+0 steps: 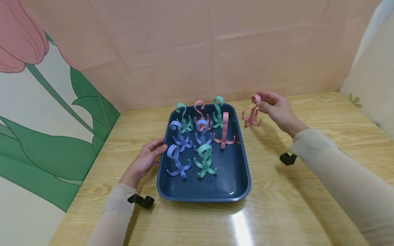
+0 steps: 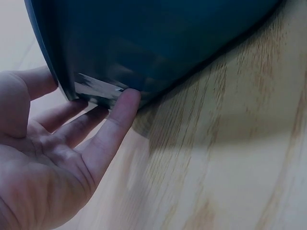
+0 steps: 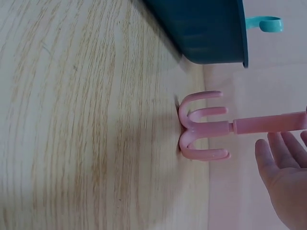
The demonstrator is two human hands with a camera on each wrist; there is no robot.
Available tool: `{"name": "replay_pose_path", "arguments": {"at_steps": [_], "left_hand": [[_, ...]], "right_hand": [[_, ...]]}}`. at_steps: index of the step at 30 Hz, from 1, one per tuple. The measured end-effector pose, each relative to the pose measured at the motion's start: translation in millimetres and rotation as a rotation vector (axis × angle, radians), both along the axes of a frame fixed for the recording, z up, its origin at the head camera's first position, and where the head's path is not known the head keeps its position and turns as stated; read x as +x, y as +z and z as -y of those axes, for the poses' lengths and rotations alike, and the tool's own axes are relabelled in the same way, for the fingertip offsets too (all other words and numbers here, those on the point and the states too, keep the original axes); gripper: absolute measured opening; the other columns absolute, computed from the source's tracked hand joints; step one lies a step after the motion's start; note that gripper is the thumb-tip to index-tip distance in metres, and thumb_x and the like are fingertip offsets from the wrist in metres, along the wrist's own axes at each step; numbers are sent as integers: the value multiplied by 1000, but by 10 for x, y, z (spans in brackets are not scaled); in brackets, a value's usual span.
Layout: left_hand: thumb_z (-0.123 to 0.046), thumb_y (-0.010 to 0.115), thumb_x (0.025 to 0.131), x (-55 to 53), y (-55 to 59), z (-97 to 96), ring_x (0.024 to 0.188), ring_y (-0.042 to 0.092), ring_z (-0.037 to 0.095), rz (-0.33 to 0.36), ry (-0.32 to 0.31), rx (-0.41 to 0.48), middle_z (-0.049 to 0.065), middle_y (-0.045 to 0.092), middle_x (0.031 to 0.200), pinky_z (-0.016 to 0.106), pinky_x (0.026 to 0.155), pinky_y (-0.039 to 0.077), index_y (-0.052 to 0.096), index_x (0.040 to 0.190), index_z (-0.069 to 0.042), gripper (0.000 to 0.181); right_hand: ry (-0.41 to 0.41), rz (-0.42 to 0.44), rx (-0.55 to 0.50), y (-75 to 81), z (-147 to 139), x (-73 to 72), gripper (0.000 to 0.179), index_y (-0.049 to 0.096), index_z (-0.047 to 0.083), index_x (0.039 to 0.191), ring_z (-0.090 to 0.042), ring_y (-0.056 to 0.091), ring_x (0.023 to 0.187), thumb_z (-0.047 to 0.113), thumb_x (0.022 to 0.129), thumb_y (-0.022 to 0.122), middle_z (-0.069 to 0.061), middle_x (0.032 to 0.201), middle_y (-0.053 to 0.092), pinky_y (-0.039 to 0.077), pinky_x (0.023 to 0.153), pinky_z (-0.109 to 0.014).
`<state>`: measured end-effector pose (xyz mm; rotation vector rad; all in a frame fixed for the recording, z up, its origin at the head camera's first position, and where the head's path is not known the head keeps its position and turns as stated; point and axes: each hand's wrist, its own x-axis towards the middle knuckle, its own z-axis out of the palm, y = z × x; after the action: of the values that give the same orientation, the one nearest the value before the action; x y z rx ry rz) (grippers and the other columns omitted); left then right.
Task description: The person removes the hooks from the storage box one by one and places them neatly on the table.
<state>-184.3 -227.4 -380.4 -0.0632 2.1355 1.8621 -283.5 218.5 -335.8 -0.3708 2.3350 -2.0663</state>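
My right hand (image 1: 278,111) pinches the curled top of a pink four-armed hanging hook (image 1: 253,118) on the table, to the right of a dark blue tray (image 1: 246,181). In the right wrist view the pink hook (image 3: 206,128) has its prongs down by the wood, fingertips right at its stem. My left hand (image 1: 146,159) holds the tray's left side, thumb at the rim. Its fingers lie against the outer wall in the left wrist view. Inside the tray stand green hooks (image 1: 204,167), purple hooks (image 1: 178,167) and pink hooks (image 1: 224,136), curls up.
The light wood table (image 1: 277,205) runs back to a pinkish sheet (image 1: 215,51). A wall with a painted tulip (image 1: 21,34) rises on the left, and a pale wall (image 1: 375,75) on the right. Black wrist mounts (image 1: 141,201) hang from both sleeves.
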Motion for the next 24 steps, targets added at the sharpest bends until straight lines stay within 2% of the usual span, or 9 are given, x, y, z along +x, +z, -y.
{"name": "replay_pose_path", "arguments": {"at_steps": [3,7,11,17,21,24], "left_hand": [[-32,55,94,-2,3,-5,114,52,26,3,-1,-1,3,50,131,45,76,52,47,136,-22,43],[-31,55,94,-1,6,-10,114,52,27,5,-1,3,3,50,131,45,77,52,47,136,-22,44],[-31,55,94,3,4,-13,113,52,27,6,0,10,3,50,131,45,77,52,47,136,-21,44],[-30,54,94,3,2,-7,113,53,27,5,5,6,4,50,131,45,76,52,46,136,-21,44],[-30,54,95,4,7,-3,113,52,27,5,8,-1,4,50,131,45,77,52,46,137,-21,44],[-30,54,95,5,10,-3,114,52,27,8,7,-5,4,50,132,45,77,51,46,137,-21,44]], "right_hand": [[-23,-7,42,13,-12,6,53,41,7,139,-15,53,112,23,91,58,-16,135,46,46,87,-24],[-71,-3,134,60,-19,46,54,42,13,139,-18,48,119,29,90,59,-9,138,45,37,100,-36],[-125,-9,168,117,-7,119,56,43,20,139,-20,41,125,34,88,62,-3,141,42,31,103,-46],[-209,-156,182,179,111,228,54,48,19,135,-20,40,124,31,85,67,-1,137,45,36,100,-40],[-213,-233,171,214,254,322,50,53,16,130,-22,44,119,27,84,69,-3,131,51,39,97,-37],[-187,-249,167,265,384,437,49,53,13,129,-23,46,115,24,85,69,-4,127,53,41,95,-35]]}}
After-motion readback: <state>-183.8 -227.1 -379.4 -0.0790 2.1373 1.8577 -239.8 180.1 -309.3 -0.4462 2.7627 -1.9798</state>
